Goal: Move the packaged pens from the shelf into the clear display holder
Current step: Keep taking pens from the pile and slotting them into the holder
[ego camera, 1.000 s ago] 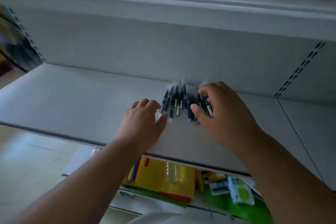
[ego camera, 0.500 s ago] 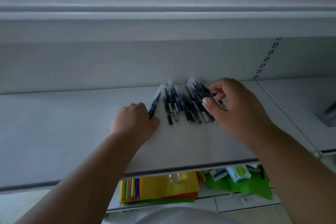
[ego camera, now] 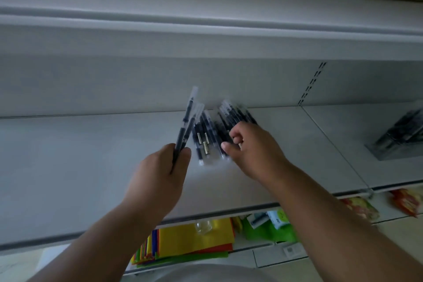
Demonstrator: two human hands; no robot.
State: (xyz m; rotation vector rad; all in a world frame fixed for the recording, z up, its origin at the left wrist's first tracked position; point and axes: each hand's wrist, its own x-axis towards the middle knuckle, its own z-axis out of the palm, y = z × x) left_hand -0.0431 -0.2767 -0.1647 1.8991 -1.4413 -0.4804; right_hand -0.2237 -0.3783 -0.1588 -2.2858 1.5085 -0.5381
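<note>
The left hand (ego camera: 158, 167) has its fingers (ego camera: 183, 152) and thumb curled round the lower ends of two pens (ego camera: 186, 121), which stick up and away from the knuckles, tips tilted toward the back wall, clear of the shelf (ego camera: 80, 167). The right hand (ego camera: 249, 151) is bent over the heap of pens (ego camera: 206, 137) lying on the shelf just beyond and between the two hands; its fingers are curled into the right side of the heap and seem to be gathering a few, though whether they truly grip any I cannot tell, since the knuckles cover the contact.

The holder (ego camera: 402, 137) sits well off to the right of the right fingers, on the next shelf section.

What may go wrong, as I judge it: the sleeves look slick and the two held pens are pinched only at one end, so they could pivot or slide out during a swing across to the holder. The right fingers, raking at a loose heap, could push pens toward the shelf's front edge or scatter them instead of lifting a neat bunch. Carrying with both hands full may also make it awkward to line the pens up with the holder's opening.

The holder is cut off by the frame's right edge and is dim, so its opening and contents are unclear. How many pens lie under the right palm is hidden. Motion blur softens the held pens and the left fingertips
</note>
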